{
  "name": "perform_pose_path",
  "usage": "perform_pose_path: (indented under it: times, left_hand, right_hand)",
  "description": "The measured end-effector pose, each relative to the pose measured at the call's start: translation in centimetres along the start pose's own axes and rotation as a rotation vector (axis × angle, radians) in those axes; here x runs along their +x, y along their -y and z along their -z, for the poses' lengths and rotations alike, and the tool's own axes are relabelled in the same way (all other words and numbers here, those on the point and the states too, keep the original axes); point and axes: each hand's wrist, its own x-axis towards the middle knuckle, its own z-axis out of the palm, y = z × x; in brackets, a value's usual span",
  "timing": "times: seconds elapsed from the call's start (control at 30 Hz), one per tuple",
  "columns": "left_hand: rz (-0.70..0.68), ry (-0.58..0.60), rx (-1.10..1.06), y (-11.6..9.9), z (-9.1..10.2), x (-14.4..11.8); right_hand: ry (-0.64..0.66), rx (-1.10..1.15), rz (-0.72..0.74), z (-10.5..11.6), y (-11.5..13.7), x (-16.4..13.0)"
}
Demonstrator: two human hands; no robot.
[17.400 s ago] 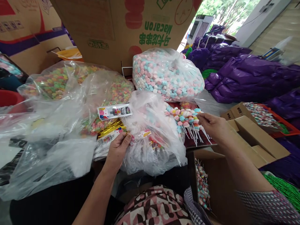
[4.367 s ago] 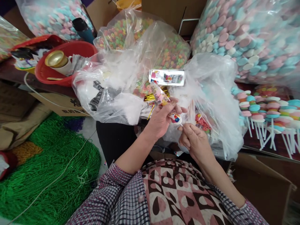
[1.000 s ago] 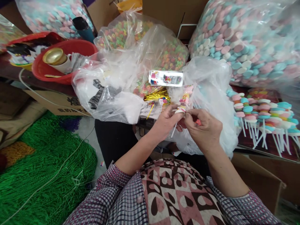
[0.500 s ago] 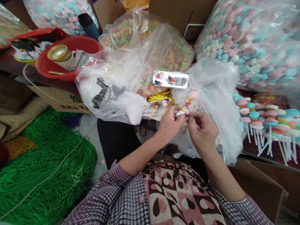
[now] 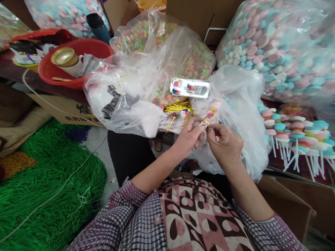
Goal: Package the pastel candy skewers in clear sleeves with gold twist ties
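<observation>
- Your left hand (image 5: pixel 188 136) pinches the wrapped candy skewer (image 5: pixel 210 113) at its lower end, fingers closed on it
- Your right hand (image 5: pixel 225 146) pinches the same spot, fingertips meeting your left
- The skewer sits upright before the clear plastic bag (image 5: pixel 240 104), just below the gold twist ties (image 5: pixel 178 105)

Your two hands meet just in front of your chest — fingertips nearly touching. Your left hand (image 5: pixel 188 137) comes in from the lower left, forearm bare, thumb and fingers pinched together. Your right hand (image 5: pixel 227 146) faces it, knuckles up, fingers curled in a pinch — both sleeves pushed back above the wrists.
</observation>
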Motion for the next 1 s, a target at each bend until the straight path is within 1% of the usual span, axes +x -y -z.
perform_pose_path:
  times: [0.13, 0.2, 0.27, 0.4, 0.53, 0.6, 0.67, 0.77, 0.9, 1.0]
  left_hand:
    - [-0.035, 0.056, 0.032, 0.5, 0.3, 0.2]
    - [-0.054, 0.084, 0.033, 0.8, 0.4, 0.3]
    - [-0.071, 0.082, 0.031, 0.9, 0.4, 0.3]
    - [-0.103, -0.006, 0.109, 1.0, 0.1, 0.4]
    - [-0.26, -0.132, 0.326, 1.4, 0.0, 0.8]
    - [-0.317, -0.173, 0.415, 1.7, 0.1, 1.1]
    - [-0.308, -0.178, 0.405, 1.9, 0.2, 1.3]
    - [-0.259, -0.149, 0.294, 2.1, 0.4, 1.5]
    - [-0.252, -0.143, 0.272, 1.8, 0.3, 1.3]
    - [-0.151, -0.061, 0.152, 1.1, 0.1, 0.8]
  right_hand:
    - [0.009, 0.002, -0.03, 0.2, -0.1, 0.2]
    - [-0.009, 0.01, -0.022, 0.2, -0.3, 0.1]
    - [-0.019, 0.017, -0.003, 0.2, -0.4, 0.0]
    - [-0.028, -0.012, 0.034, 0.2, -0.5, -0.4]
    - [-0.059, -0.035, 0.062, 0.0, -0.4, -0.9]
    - [-0.048, -0.031, 0.05, -0.1, -0.5, -1.0]
    - [-0.024, -0.008, 0.026, -0.2, -0.5, -1.0]
    - [-0.009, 0.072, -0.011, -0.1, -0.4, -0.6]
    - [0.013, 0.129, 0.018, 0.1, -0.2, -0.2]
    - [0.019, 0.128, -0.019, 0.1, -0.3, -0.2]
